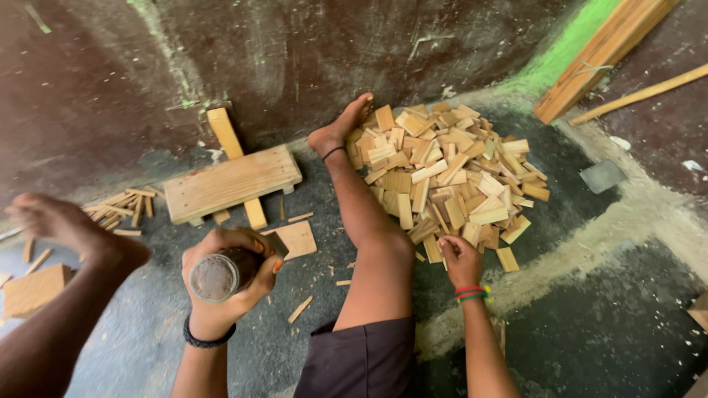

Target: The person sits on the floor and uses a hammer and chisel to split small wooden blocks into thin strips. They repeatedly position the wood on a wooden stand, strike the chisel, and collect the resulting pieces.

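My left hand (225,276) grips the round wooden handle of a tool (221,274), its end facing the camera; a dark blade (276,244) shows past my fingers, above a flat wood square (297,238). My right hand (461,259) reaches down to the near edge of a big pile of small flat wood pieces (442,173) and touches a piece there. Whether it holds one is hidden by the fingers. My bare right leg (365,214) stretches out between the hands, foot against the pile.
A low wooden block bench (232,183) with a stick across it sits on the dark floor ahead. Thin wood splinters (122,203) lie at left near my other foot (51,221). Long planks (601,55) lean at top right.
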